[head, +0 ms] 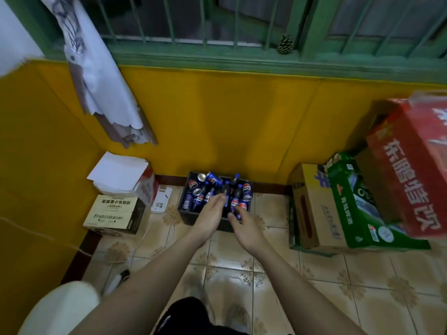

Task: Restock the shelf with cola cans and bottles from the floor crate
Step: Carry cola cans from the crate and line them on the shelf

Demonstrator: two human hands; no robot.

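While the dark crate [193, 217] of cola cans [247, 189] and bottles [235, 194] stands on the floor at the frame's middle, left hand [210, 215] and right hand [244, 224] reach over it, fingers [219, 199] relaxed and straight, holding nothing. Because the drinks lie jumbled, a hasty grasp may slip.

Your way down into crate [191, 220] open from above. Cans [193, 184] packed tight, little gap between. Boxes [314, 209] right, box [116, 213] left, wall behind.
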